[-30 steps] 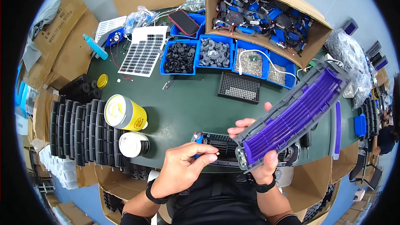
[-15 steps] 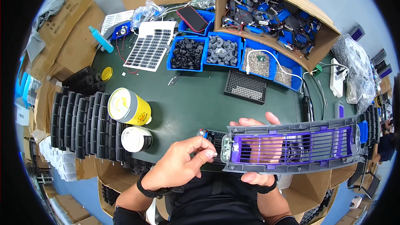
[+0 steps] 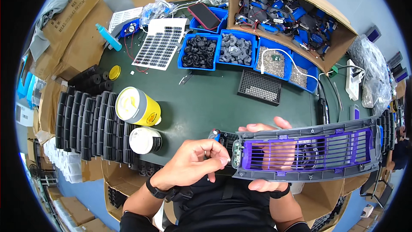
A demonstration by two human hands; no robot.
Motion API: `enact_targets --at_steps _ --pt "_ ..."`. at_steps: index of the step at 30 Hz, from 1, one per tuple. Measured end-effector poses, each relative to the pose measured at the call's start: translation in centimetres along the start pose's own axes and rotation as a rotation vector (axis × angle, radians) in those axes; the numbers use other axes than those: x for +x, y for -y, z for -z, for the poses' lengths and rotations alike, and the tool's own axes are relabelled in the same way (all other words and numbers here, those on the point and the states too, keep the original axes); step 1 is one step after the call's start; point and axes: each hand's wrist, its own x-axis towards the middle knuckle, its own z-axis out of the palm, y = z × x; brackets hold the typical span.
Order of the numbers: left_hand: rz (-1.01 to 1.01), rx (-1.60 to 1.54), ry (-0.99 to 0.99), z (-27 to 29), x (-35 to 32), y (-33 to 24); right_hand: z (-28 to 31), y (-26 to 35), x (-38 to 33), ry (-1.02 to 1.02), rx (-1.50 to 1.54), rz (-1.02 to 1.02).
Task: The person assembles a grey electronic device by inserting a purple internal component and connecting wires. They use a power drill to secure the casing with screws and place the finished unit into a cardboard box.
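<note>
Purple-grey grille is gripped by the right hand, fingers wide; the left hand has fingers pinched, contents unclear.

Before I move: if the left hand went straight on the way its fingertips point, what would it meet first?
Probably the green circuit board at the left end of the purple grille panel; the left hand looks very close, though depth is unclear.

Bright, even light; soft shadow beside the yellow container, left of centre; edges bent, corners black.
</note>
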Motion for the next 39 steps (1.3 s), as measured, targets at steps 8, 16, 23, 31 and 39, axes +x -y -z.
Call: enact_targets --at_steps 8,16,23,31,39 --pt "0.089 0.081 -0.043 -1.1 0.3 -1.0 -0.1 -0.1 0.1 0.037 -0.034 0.021" --pt "0.16 0.122 -0.097 -1.5 0.5 -1.6 0.2 -0.3 0.1 0.101 -0.109 0.043" --pt "0.157 0.208 -0.13 -2.0 0.5 -2.2 0.6 -0.2 -0.1 0.175 -0.183 0.067" --pt "0.189 0.141 -0.09 -2.1 0.8 -1.5 0.8 -0.1 0.4 0.216 -0.187 0.103" --pt "0.207 0.091 -0.037 -1.9 1.3 -1.4 0.6 -0.6 0.4 0.138 -0.029 0.079"
